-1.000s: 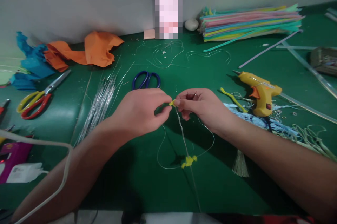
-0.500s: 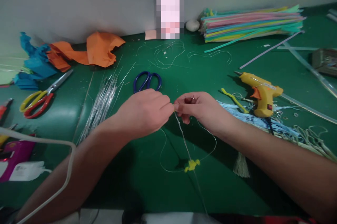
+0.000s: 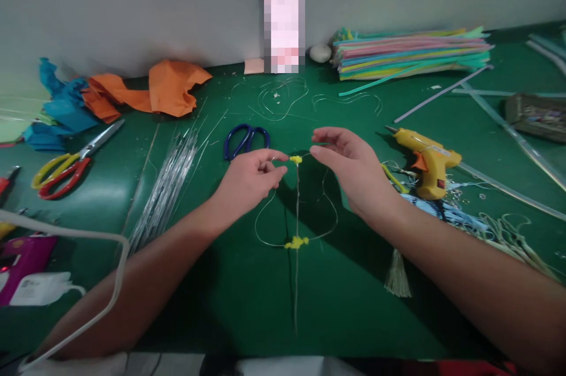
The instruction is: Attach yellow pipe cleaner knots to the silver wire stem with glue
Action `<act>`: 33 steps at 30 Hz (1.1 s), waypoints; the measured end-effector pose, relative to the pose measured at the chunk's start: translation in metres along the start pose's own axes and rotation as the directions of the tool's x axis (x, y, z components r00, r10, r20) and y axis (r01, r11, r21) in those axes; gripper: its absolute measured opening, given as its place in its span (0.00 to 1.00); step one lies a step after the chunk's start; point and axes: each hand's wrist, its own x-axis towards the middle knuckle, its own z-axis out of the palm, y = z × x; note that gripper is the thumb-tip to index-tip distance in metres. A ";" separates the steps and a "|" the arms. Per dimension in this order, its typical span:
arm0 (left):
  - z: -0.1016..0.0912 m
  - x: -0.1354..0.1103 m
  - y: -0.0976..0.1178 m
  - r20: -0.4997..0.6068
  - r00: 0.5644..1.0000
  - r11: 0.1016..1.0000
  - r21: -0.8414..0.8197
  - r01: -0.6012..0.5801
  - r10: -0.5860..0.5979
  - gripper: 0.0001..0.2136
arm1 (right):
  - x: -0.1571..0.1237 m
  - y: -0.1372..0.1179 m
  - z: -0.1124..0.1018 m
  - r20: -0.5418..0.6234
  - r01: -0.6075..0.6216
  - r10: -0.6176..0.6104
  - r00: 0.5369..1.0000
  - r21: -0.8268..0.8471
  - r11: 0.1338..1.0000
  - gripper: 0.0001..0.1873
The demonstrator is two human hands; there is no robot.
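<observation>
A thin silvery wire (image 3: 297, 199) with a twisted stem stands between my hands. It carries a small yellow piece (image 3: 296, 160) at the top and another yellow cluster (image 3: 296, 243) lower down, with a wide wire loop on each side. My left hand (image 3: 254, 178) holds the wire just left of the top yellow piece, between thumb and index finger. On the other side, my right hand (image 3: 347, 158) has its thumb tip on a wire end, other fingers curled above it. Blue-handled scissors (image 3: 247, 140) lie just behind my left hand, blades hidden.
A yellow glue gun (image 3: 427, 161) lies right, near light-blue tassels (image 3: 446, 214). Loose wires (image 3: 168, 181) and red-and-yellow scissors (image 3: 75, 167) are at left. Behind are orange paper (image 3: 174, 87), a blurred-out phone (image 3: 284, 22) and pipe cleaners (image 3: 411, 55). A white cable (image 3: 66, 234) crosses my left forearm.
My hands have moved apart, the right one up and to the right. The top yellow piece now shows between them. The wire stem is straighter, and the lower yellow cluster has shifted left and up.
</observation>
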 end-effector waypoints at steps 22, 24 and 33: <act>-0.005 0.016 0.015 -0.099 0.905 0.850 0.398 -0.344 0.413 0.09 | 0.017 0.010 -0.016 0.456 0.566 -0.337 0.824 -0.634 0.527 0.19; -0.010 0.043 0.022 -0.087 0.914 0.861 0.381 -0.336 0.396 0.08 | 0.020 0.019 -0.015 0.502 0.610 -0.347 0.792 -0.663 0.435 0.21; 0.038 0.229 0.038 -0.167 0.903 0.837 0.471 -0.281 0.397 0.08 | 0.018 0.017 -0.014 0.480 0.548 -0.264 0.836 -0.740 0.390 0.25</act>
